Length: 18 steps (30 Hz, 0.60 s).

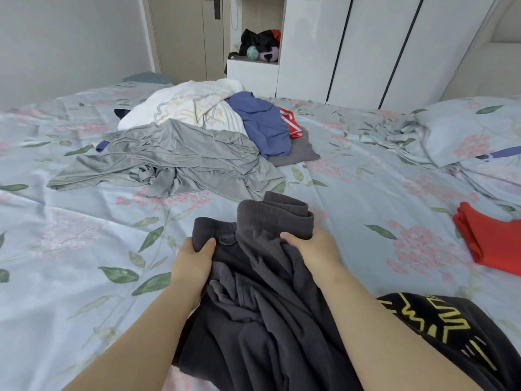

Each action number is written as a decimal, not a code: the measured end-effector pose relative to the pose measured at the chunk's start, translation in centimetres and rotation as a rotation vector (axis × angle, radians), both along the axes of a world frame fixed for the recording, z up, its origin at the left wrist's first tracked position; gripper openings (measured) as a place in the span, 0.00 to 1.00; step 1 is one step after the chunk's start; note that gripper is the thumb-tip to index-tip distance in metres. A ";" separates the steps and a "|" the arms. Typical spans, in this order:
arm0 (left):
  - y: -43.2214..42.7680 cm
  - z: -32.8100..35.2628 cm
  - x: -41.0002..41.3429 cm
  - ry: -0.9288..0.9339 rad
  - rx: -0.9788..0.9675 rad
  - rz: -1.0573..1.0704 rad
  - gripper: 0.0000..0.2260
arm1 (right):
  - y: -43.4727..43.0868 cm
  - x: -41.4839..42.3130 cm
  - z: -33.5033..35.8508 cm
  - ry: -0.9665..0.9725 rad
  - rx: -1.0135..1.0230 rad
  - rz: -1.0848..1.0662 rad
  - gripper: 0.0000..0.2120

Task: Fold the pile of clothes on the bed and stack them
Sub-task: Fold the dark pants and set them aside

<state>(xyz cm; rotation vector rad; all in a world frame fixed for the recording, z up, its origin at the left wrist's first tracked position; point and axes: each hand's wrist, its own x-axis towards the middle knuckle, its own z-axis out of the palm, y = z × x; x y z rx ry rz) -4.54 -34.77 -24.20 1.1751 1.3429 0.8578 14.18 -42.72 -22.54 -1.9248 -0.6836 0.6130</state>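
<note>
Between left hand (194,259) and right hand (314,246), crumpled, seemingly fleecy dark-grey trousers (267,311)

- Lighting: bright, even, diffuse; shadows faint.
- Glare: soft sheen on wardrobe doors (366,46).
- Distortion: wide-angle bowing at edges.
- Focus: slightly soft throughout.

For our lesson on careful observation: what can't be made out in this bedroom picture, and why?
Head view:
Trousers: legs cut off by the bottom edge.
Left hand, right hand: fingers hidden behind the trousers.
Dark item: mostly hidden behind the white cloth.
Black garment: cut off by the bottom and right edges.
</note>
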 end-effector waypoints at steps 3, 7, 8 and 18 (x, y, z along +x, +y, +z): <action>-0.1 0.1 0.2 0.002 0.021 -0.023 0.05 | -0.4 -0.7 0.4 0.061 0.134 0.000 0.12; -0.5 1.9 0.8 -0.159 -0.097 -0.040 0.06 | -2.6 0.1 2.7 0.073 0.327 -0.262 0.07; -0.7 2.8 1.2 -0.188 -0.123 -0.056 0.05 | -3.5 0.5 3.7 -0.005 0.320 -0.324 0.08; -4.6 5.2 3.7 0.406 0.198 -0.252 0.12 | -11.5 2.8 5.7 -0.795 -0.607 -0.008 0.21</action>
